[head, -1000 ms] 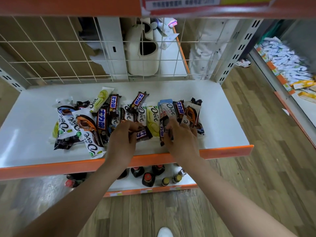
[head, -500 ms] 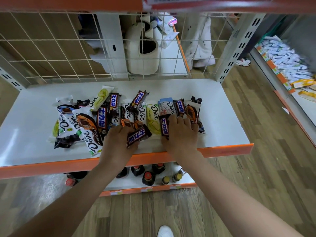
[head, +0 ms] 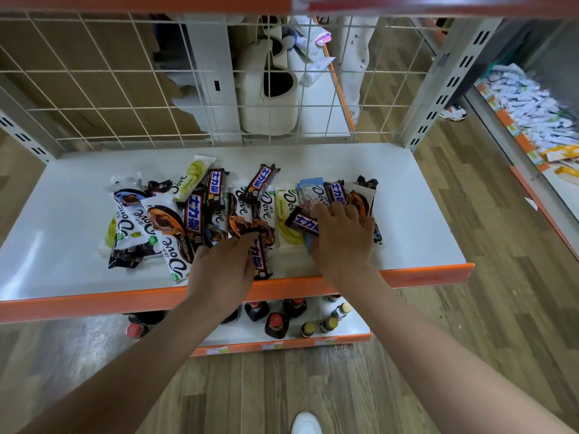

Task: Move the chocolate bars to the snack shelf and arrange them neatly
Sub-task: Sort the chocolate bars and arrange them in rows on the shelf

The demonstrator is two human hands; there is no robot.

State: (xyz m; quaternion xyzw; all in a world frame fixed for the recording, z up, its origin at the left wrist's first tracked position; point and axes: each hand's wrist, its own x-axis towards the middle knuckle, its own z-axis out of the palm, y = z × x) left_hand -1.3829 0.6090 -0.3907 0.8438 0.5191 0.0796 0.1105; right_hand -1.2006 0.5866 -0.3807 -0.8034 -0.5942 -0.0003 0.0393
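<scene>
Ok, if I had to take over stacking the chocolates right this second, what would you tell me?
Left hand: fingers on a dark bar lying near the shelf's front edge; whether it is gripped cannot be told.
Right hand: resting on the right side of the pile, fingers on another dark bar.
Chocolate bars: all on the white shelf, but in a jumbled heap, overlapping at many angles.
Done: bars moved to the shelf.
Left: straighten them into neat rows.

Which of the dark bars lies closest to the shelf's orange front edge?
The dark bar beside the left hand; its end nearly reaches the orange edge.
</scene>
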